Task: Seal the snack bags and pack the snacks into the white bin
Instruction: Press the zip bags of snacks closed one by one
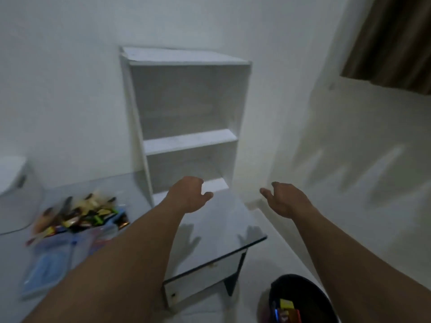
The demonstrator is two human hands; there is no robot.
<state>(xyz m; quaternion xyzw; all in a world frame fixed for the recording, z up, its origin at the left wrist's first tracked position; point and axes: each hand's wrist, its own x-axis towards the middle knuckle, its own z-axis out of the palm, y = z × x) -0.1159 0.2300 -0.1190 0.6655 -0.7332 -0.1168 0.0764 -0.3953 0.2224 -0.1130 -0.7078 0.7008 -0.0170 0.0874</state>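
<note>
A heap of small wrapped snacks (81, 215) lies on the left part of the table (210, 231). In front of the heap lie clear zip bags with blue markings (49, 262). A white bin (14, 190) stands at the far left, cut off by the frame edge. My left hand (189, 194) hovers over the table's far right end, fingers loosely curled, holding nothing. My right hand (283, 199) hangs beyond the table's right edge, fingers relaxed, also with nothing in it. The picture is blurred by motion.
A white shelf unit (186, 113) with open compartments stands against the wall behind the table. A black round bin (300, 297) holding coloured wrappers sits on the floor at the lower right. A brown curtain (394, 38) hangs at the upper right.
</note>
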